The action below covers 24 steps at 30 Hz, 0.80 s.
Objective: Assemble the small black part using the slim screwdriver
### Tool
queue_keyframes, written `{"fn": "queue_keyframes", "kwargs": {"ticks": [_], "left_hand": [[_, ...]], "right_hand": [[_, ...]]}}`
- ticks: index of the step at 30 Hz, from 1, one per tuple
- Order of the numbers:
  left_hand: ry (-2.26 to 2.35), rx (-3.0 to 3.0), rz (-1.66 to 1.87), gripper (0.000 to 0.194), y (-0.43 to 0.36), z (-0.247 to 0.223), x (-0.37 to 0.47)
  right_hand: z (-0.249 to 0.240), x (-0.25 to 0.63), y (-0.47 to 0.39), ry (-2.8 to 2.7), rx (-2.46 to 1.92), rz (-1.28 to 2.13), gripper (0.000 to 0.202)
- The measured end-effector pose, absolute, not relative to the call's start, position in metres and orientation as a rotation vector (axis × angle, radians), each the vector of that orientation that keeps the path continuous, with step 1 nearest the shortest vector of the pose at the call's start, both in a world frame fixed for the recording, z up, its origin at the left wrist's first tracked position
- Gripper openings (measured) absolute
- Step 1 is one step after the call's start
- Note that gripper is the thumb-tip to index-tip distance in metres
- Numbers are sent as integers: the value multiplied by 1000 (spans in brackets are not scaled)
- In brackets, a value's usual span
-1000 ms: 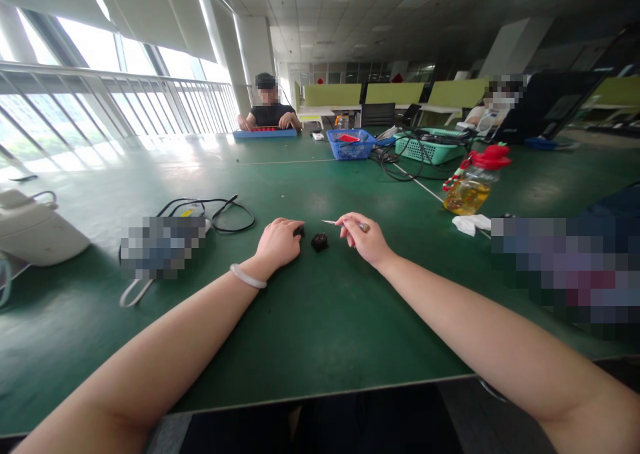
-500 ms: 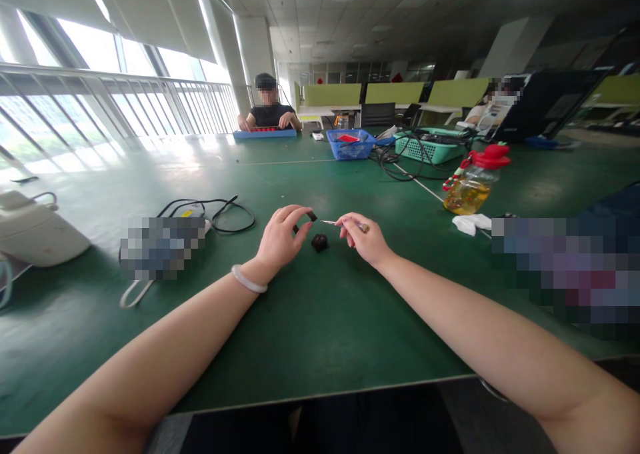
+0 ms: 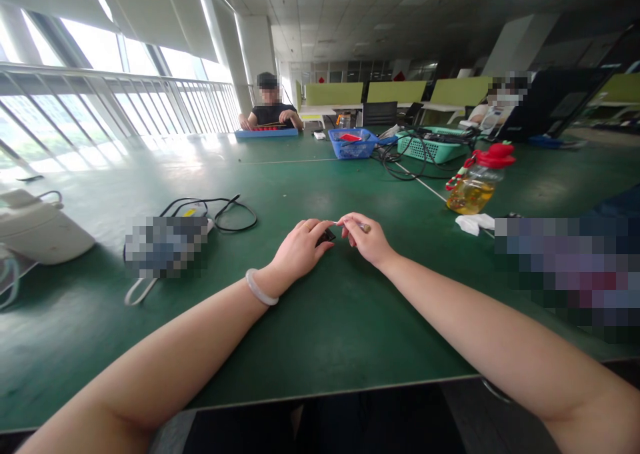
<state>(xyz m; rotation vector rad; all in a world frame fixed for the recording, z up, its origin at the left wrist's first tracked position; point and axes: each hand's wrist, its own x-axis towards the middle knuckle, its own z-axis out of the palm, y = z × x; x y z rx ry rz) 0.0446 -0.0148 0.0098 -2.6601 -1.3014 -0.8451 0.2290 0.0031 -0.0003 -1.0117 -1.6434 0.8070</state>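
Observation:
My left hand (image 3: pixel 306 246), with a pale bangle at its wrist, is curled over a small black block-like object (image 3: pixel 326 236) low on the green table (image 3: pixel 330 334). Thumb and fingers close around it and hide much of its shape. Just to the right, my right hand (image 3: pixel 366 239) pinches a slim tool (image 3: pixel 367 228) with a thin metal tip and a brownish handle end. That tip points left and lies close to the left fingertips; whether it touches the black object I cannot tell.
A black cable (image 3: pixel 235 222) and a blurred-out item (image 3: pixel 167 246) lie left, beside a white appliance (image 3: pixel 43 231). On the right stands a red-lidded bottle (image 3: pixel 475 186) near a white tissue (image 3: pixel 473 223). Farther back are blue (image 3: pixel 353 146) and green baskets (image 3: pixel 433 149); a person (image 3: pixel 270 111) sits opposite.
My left hand has moved right and down from holding a small dark piece in the air to covering the black object on the table. My right hand has barely moved.

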Motion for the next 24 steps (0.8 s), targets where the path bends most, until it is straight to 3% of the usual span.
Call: {"fn": "queue_keyframes", "kwargs": {"ticks": [24], "left_hand": [[-1528,-2727,-698,51,-6,6,40]], "right_hand": [[0,228,2,-1688,-970,717,37]]}}
